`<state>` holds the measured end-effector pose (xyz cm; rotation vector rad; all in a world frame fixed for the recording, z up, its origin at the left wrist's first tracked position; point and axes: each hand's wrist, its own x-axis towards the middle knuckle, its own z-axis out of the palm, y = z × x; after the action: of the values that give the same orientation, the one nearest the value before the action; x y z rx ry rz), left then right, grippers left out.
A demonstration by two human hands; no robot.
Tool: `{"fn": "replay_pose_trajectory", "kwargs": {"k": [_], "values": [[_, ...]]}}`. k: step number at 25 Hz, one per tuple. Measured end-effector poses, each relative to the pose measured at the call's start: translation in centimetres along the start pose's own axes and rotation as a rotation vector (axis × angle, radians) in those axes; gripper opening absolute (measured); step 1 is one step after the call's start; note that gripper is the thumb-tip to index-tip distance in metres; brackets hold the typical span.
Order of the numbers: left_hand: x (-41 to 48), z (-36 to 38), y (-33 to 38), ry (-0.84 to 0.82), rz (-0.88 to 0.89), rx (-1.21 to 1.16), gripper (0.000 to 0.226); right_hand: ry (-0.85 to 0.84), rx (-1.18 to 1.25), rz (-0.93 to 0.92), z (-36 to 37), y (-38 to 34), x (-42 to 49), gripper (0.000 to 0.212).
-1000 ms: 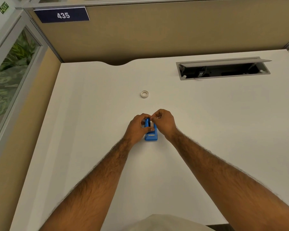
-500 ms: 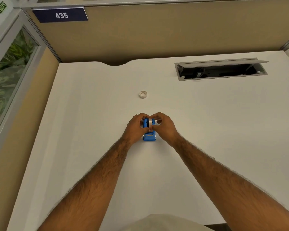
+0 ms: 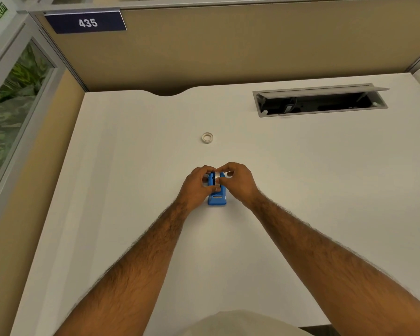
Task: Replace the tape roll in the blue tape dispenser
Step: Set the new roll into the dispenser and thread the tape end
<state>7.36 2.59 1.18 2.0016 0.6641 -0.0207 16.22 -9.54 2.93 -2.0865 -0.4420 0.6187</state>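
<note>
Both hands, left [image 3: 196, 187] and right [image 3: 238, 184], fingers pinched around the blue tape dispenser [image 3: 216, 198] (1 spare tape roll [image 3: 207, 137] beyond).

blue tape dispenser [image 3: 216, 199]: only its near end shows; both hands cover the far part.
tape roll in the dispenser: mostly hidden behind the fingers [image 3: 224, 168]; too small to tell how it sits.
left hand [image 3: 196, 187]: covers the dispenser's left side.
right hand [image 3: 240, 184]: covers its right side.
arms: cut off by the bottom edge.
</note>
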Motion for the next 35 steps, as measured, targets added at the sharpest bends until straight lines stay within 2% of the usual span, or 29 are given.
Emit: {"fn": "replay_pose_trajectory", "kwargs": {"k": [7,13,20,28,35], "values": [[-0.2,-0.4,-0.1,-0.04,-0.018,-0.05,0.057,-0.005,-0.017,0.003,-0.2,-0.6,0.2,0.015],[-0.1,-0.5,0.0,-0.025,0.01,-0.053,0.04,0.029,0.005,-0.033,0.1,0.1,-0.1,0.009],[-0.3,-0.5,0.5,-0.023,-0.011,-0.043,0.045,0.071,-0.1,-0.009,0.6,-0.7,1.1,0.01],[-0.1,-0.6,0.3,-0.04,-0.004,-0.006,0.055,0.057,-0.052,0.002,0.8,0.0,1.1,0.013],[-0.1,-0.6,0.5,-0.024,0.0,-0.022,0.046,0.061,-0.043,-0.044,0.6,0.6,0.1,0.009]]}}
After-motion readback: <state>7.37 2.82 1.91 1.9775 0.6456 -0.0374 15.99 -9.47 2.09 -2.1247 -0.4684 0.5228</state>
